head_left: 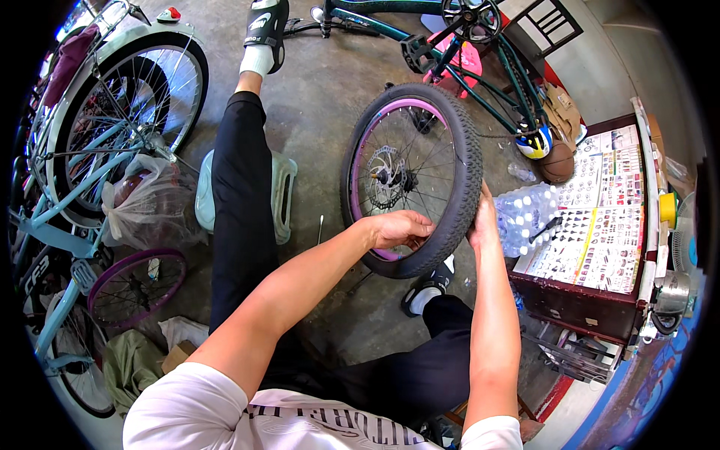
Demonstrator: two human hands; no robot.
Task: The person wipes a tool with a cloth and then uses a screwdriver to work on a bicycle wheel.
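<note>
A bicycle wheel (471, 180) with a black knobby tyre, pink-purple rim and silver brake disc stands upright between my legs, tilted a little. My left hand (403, 228) reaches across the spokes to the lower right inside of the rim. Its fingers are bent and pinched together there; whatever lies between them is hidden. On the outer side of the tyre, my right hand (483, 217) wraps round the tread, with its fingers partly hidden behind the tyre.
Beyond the wheel lies a dark green bicycle frame (375, 28) beside a pink stool (466, 61). Bottles (525, 217) in plastic wrap and a chart-covered dark red cabinet (574, 313) stand right. A light blue bicycle (97, 176), bagged things (154, 202) and a pale stool (282, 196) are left.
</note>
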